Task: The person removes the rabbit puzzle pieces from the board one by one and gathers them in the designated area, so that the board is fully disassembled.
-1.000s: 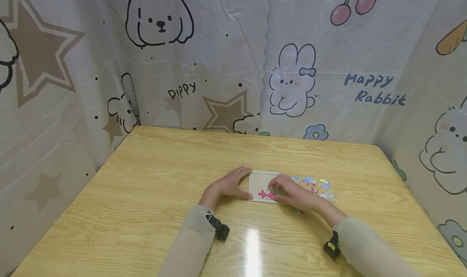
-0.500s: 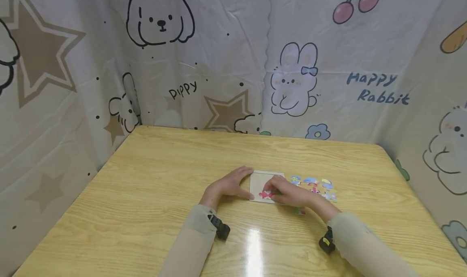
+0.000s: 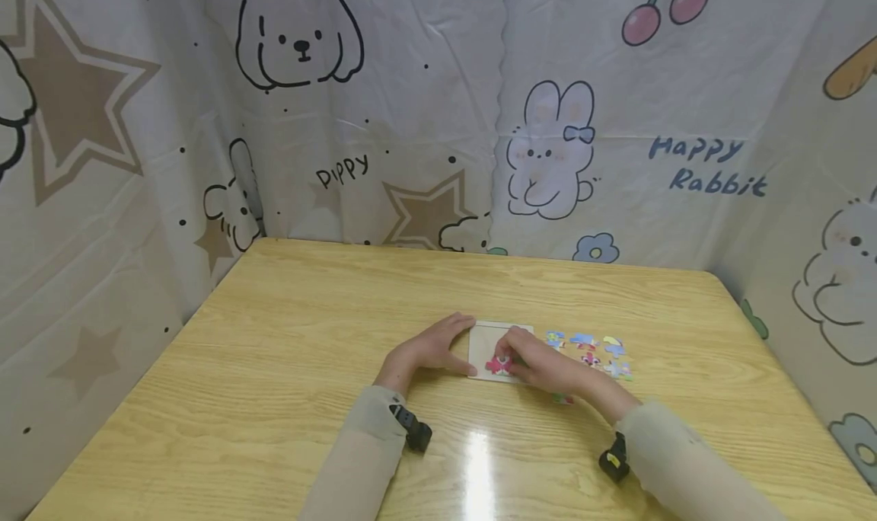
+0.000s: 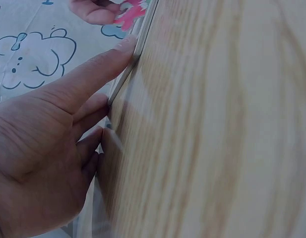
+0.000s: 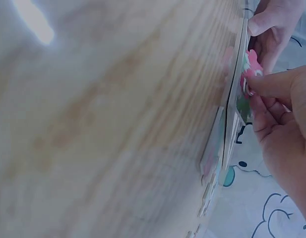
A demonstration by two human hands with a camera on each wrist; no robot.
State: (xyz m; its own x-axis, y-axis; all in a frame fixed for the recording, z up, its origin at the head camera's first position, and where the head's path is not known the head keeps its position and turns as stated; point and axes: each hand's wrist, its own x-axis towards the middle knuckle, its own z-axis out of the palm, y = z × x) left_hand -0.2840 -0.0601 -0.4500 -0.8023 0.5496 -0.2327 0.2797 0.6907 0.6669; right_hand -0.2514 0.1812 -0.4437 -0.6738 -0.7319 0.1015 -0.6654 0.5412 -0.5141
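Note:
A shallow square puzzle tray (image 3: 483, 340) lies flat near the middle of the table. My left hand (image 3: 433, 344) holds its left side, thumb at the near corner and fingers at the far corner. Over the tray, my right hand (image 3: 544, 361) pinches a pink-and-white puzzle piece (image 5: 253, 69) between thumb and fingers, low at the tray's near side. The fingers cover part of that piece, and I cannot tell it apart from any neighbouring piece. A bit of green (image 5: 243, 106) shows beneath the fingertips in the right wrist view.
Several loose puzzle pieces (image 3: 584, 341) lie in loose rows right of the tray. One green-and-red piece (image 3: 563, 399) sits near my right wrist. The wooden table (image 3: 288, 369) is bordered by a printed curtain (image 3: 425, 125) at the back and sides.
My right hand has shifted slightly left and settled over the pink piece in the tray, the green patch there now mostly covered. The left hand keeps its place on the tray.

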